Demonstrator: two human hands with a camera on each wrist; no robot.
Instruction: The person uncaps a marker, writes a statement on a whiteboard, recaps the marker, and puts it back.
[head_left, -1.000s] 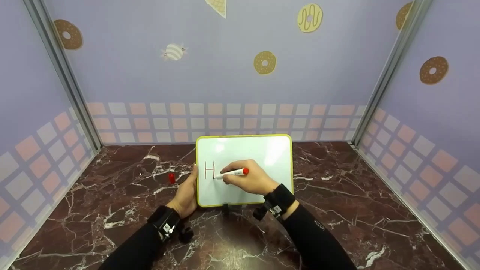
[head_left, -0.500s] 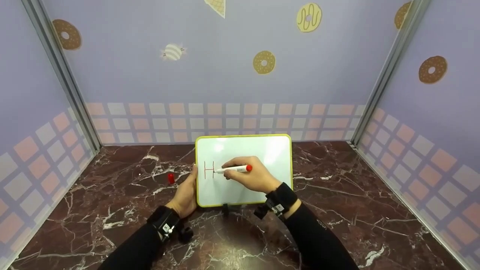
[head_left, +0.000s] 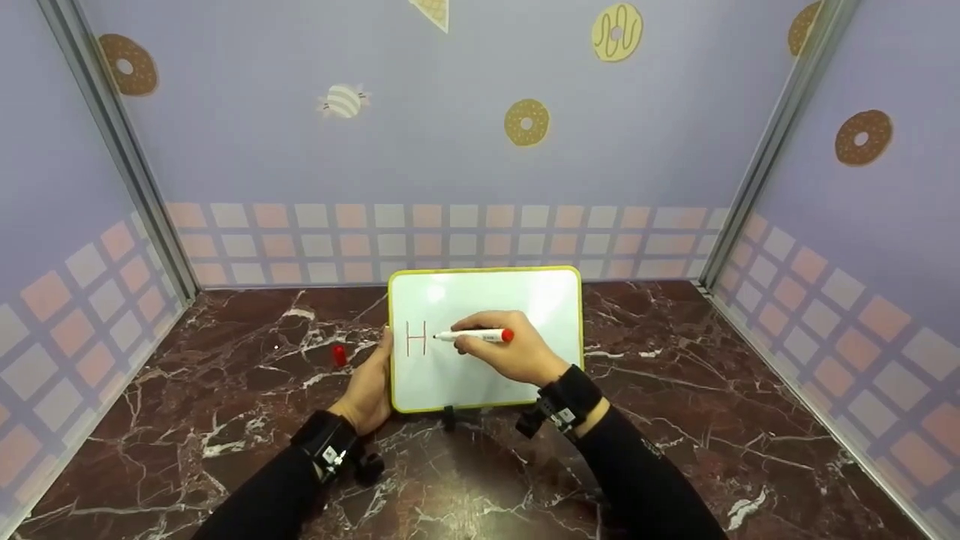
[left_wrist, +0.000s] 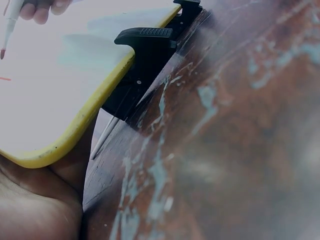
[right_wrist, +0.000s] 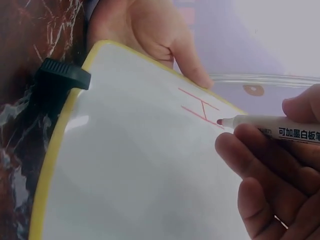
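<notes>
A white dry-erase board (head_left: pixel 487 294) with a yellow rim leans back on a black stand (left_wrist: pixel 145 55). My left hand (head_left: pixel 367 394) grips its left edge, thumb along the rim and the other fingers hidden behind. Between thumb and fingers, my right hand (head_left: pixel 517 354) pinches a white whiteboard marker (head_left: pixel 480 335) with a red end. A thin red letter H (head_left: pixel 416 338) is written on the left part of the board. The marker's tip points left, just right of the H in the head view. In the right wrist view, the tip overlaps the H's lower stroke.
A red marker cap (head_left: pixel 340 355) stands on the dark red marbled tabletop (head_left: pixel 247 390), left of the board. Lilac walls with a checked band and sweets pattern (head_left: pixel 526 122) close off the back and both sides.
My right hand has moved up and to the right, taking the marker tip from the foot of the H's right stroke to beside its middle. My left hand keeps its grip on the board.
</notes>
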